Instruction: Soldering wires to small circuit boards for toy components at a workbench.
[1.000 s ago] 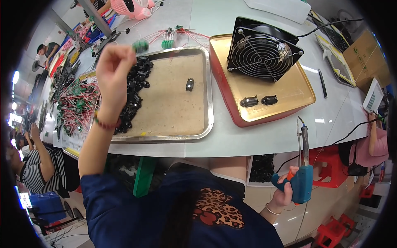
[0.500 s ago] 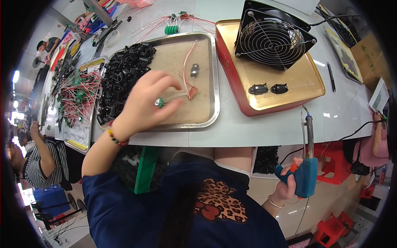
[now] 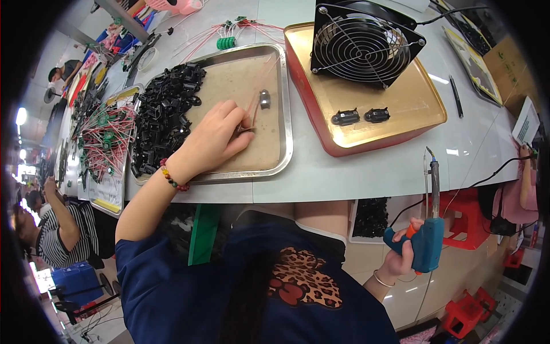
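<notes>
My left hand [image 3: 213,140] is over the metal tray [image 3: 288,126], thumb and fingers pinched on a small wired board. Its thin red wires [image 3: 255,106], slightly blurred, stick up past my fingertips; most of the board is hidden. A single black plastic housing [image 3: 264,99] lies in the tray just beyond the hand. To the left, a heap of black plastic housings [image 3: 166,106] fills that side of the tray. Low at the right, my right hand [image 3: 399,261] grips a teal soldering gun [image 3: 428,249], its tip pointing up near the table's front edge.
A black fan [image 3: 366,49] stands on a red and gold tin lid [image 3: 395,135], with two black housings [image 3: 361,116] in front. Red-wired green boards [image 3: 109,135] fill a tray at left. A pen [image 3: 456,96] lies at right. Other people [image 3: 66,229] sit at left.
My left hand has gone from spread fingers above the wired board to a pinch on it. The board's wires have shifted. The soldering gun has moved slightly right.
</notes>
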A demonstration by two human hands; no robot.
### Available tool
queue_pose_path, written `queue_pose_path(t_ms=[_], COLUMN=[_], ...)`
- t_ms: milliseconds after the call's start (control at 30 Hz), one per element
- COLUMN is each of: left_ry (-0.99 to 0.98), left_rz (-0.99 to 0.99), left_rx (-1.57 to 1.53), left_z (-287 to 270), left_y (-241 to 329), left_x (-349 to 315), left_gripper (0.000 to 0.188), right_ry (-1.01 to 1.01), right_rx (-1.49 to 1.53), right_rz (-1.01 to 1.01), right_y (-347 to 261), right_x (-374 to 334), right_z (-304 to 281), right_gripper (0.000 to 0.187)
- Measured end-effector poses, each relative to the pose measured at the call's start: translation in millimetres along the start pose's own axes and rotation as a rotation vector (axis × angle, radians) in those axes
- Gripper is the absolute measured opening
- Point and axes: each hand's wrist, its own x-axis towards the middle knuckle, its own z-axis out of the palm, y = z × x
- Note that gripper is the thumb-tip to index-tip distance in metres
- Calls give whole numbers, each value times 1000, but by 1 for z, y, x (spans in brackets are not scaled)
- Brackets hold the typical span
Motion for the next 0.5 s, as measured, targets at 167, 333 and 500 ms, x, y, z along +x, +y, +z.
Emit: queue_pose_path(t_ms=[167,333,500], left_ry=[-40,57,-109], left_rz=[12,-23,-138], left_rx=[12,-295,-841], left_z=[-1,-27,-52], left_y=[-2,-9,21], left_x=[-1,-5,9], left_gripper=[14,12,11], right_ry=[1,5,32], right_rx=[3,-24,-25], right_rz=[-8,14,13], right_y=[1,2,2], right_x=[-1,-4,-4], right_z=[0,-6,-9], right_gripper=[42,42,43])
